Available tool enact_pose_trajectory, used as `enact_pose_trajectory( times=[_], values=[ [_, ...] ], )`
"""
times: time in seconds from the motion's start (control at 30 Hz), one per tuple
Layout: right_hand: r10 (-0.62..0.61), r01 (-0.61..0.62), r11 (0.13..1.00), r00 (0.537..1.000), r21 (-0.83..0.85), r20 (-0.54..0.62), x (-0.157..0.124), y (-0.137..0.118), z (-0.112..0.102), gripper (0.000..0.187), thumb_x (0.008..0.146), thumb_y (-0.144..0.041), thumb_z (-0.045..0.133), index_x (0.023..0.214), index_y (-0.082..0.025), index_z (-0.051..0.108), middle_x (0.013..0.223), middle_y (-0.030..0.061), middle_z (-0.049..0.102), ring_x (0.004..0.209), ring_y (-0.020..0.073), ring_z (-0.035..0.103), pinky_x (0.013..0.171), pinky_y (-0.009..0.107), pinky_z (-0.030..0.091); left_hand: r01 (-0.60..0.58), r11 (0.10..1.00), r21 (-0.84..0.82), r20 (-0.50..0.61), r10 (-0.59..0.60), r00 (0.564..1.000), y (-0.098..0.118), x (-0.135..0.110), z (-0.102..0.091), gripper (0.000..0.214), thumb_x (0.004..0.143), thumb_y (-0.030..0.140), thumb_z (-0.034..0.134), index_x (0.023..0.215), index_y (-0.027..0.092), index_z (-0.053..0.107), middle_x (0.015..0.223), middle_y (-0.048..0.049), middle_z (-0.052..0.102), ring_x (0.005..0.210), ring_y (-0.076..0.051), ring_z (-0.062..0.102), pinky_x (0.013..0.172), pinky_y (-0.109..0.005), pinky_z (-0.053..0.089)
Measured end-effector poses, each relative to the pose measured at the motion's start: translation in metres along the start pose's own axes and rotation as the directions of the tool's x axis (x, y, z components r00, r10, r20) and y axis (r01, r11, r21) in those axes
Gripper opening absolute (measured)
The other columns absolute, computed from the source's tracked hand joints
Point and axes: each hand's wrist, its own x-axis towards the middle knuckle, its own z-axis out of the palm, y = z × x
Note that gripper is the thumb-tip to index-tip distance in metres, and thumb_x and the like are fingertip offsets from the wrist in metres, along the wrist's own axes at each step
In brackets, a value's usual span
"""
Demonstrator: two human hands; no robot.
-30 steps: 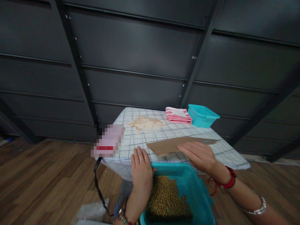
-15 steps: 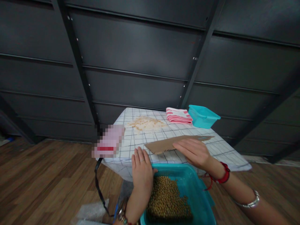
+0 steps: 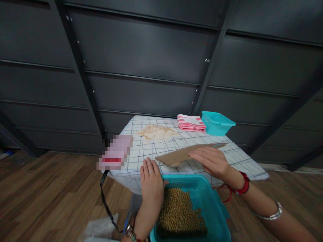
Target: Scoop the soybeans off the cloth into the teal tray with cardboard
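Observation:
My left hand (image 3: 150, 183) lies on the far left rim of a teal tub (image 3: 211, 209) full of small yellow-green beans (image 3: 179, 212), fingers straight and together, thumb inside the rim. The tub is held just below the near edge of a small table with a white grid-pattern cloth (image 3: 151, 148). My right hand (image 3: 211, 161) rests on a strip of brown cardboard (image 3: 176, 156) that stands slanted on the cloth near the tub. Its fingers lie flat along the strip.
A scattered heap of pale grains (image 3: 155, 131) lies at the back of the table. A folded red-striped cloth (image 3: 190, 123) and a small teal box (image 3: 217, 123) sit at the back right. A blurred pink object (image 3: 114, 152) hangs at the table's left corner. Dark metal panels stand behind.
The cardboard strip and my right hand have shifted slightly left along the cloth. My left hand and the tub have stayed in place.

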Motion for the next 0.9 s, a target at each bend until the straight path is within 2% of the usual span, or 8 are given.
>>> enact_pose_trajectory(
  times=[0.13,0.33,0.53,0.7,0.8,0.9],
  values=[
    [0.004,-0.004,0.999,1.0,0.043,0.008,-0.002,0.003,-0.004,0.037,0.082,-0.006,0.037,0.113,-0.018,0.053,0.085,0.0046,0.068,0.081,0.0132,0.062,0.067,0.029,0.053,0.013,0.999,-0.043,0.013,-0.012,1.0,0.0,0.0,-0.001,0.06,0.071,0.028,0.056,0.122,0.0,0.046,0.131,-0.0261,0.043,0.122,-0.035,0.04,0.099,-0.048,0.036],
    [0.039,-0.042,0.998,0.998,0.056,0.052,-0.019,0.007,-0.033,0.035,0.082,-0.004,0.036,0.105,-0.018,0.057,0.082,0.0053,0.068,0.081,0.0133,0.063,0.07,0.028,0.053,0.021,0.998,-0.059,0.027,-0.02,0.999,0.001,0.001,-0.004,0.06,0.069,0.027,0.059,0.122,0.001,0.046,0.131,-0.0259,0.043,0.122,-0.035,0.04,0.099,-0.048,0.036],
    [0.065,-0.068,0.996,0.996,0.05,0.069,-0.024,0.006,-0.052,0.04,0.084,-0.006,0.035,0.114,-0.023,0.054,0.081,0.0027,0.069,0.08,0.013,0.065,0.069,0.026,0.053,0.009,1.0,-0.03,0.009,-0.008,1.0,0.001,0.0,-0.003,0.06,0.069,0.028,0.059,0.121,0.0,0.047,0.13,-0.0265,0.044,0.121,-0.035,0.04,0.099,-0.048,0.037],
    [0.097,-0.096,0.994,0.995,-0.058,0.006,-0.025,0.01,-0.043,0.047,0.079,-0.001,0.038,0.118,-0.022,0.051,0.083,0.0034,0.069,0.081,0.0144,0.064,0.071,0.027,0.053,0.015,1.0,-0.018,0.01,-0.015,1.0,0.001,0.0,-0.004,0.06,0.069,0.029,0.06,0.12,0.001,0.048,0.13,-0.0253,0.045,0.12,-0.035,0.042,0.098,-0.047,0.037],
    [0.108,-0.111,0.984,0.994,-0.138,-0.033,-0.025,0.011,-0.029,0.048,0.077,0.0,0.038,0.116,-0.023,0.052,0.081,0.0023,0.069,0.077,0.0143,0.065,0.069,0.028,0.053,0.011,1.0,-0.018,0.002,-0.01,1.0,0.0,0.0,-0.003,0.058,0.07,0.029,0.059,0.121,0.003,0.048,0.13,-0.0241,0.045,0.12,-0.034,0.042,0.098,-0.047,0.037],
    [0.073,-0.079,0.986,0.996,-0.145,-0.041,-0.021,0.007,-0.014,0.045,0.077,0.001,0.038,0.113,-0.02,0.054,0.081,0.003,0.069,0.077,0.0136,0.064,0.068,0.028,0.053,0.023,0.999,-0.04,0.008,-0.022,1.0,0.0,0.0,-0.002,0.059,0.07,0.03,0.058,0.121,0.003,0.048,0.131,-0.0247,0.044,0.121,-0.034,0.041,0.099,-0.048,0.036]
  ],
)
